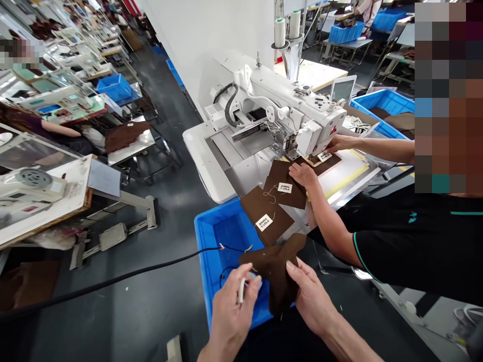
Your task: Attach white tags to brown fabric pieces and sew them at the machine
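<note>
A brown fabric piece (283, 271) hangs over the blue bin, its right edge pinched in my right hand (315, 301). My left hand (232, 306) is closed around a small white tool (241, 290), whose working end I cannot make out. The fingertips of that hand are at the fabric's left edge. Just beyond lie two flat brown panels, a nearer panel (271, 201) and a farther panel (279, 173), each with a white printed label and loose thread ends.
A white sewing machine (298, 110) stands ahead. At its needle a co-worker's hands (305, 176) rest on another labelled brown panel. Below is the blue bin (204, 251), crossed by a black cable (151, 271). Another blue bin (381, 100) with brown fabric stands right.
</note>
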`<action>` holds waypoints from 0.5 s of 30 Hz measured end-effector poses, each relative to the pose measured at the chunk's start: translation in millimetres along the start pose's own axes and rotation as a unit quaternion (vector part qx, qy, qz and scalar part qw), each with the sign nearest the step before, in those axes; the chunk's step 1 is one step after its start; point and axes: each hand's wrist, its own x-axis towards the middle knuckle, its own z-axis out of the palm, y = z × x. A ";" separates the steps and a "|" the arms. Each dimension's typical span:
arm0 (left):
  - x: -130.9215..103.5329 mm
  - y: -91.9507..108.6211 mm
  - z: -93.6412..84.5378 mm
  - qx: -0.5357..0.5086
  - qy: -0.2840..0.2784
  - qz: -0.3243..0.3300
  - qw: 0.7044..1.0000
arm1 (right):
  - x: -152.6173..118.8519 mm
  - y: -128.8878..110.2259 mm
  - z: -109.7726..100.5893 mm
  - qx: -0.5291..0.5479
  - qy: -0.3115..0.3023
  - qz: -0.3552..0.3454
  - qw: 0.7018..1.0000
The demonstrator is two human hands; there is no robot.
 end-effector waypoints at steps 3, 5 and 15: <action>-3.8 0.7 8.9 0.030 -0.069 0.142 0.987 | 1.5 0.5 4.0 -0.020 0.000 -0.004 1.000; -2.6 -1.4 14.0 0.048 -0.082 0.185 0.978 | 1.3 0.6 5.9 -0.019 0.005 -0.008 1.000; -2.8 -7.8 19.7 0.014 -0.021 0.150 0.988 | -0.1 11.2 7.0 0.022 0.020 0.012 0.999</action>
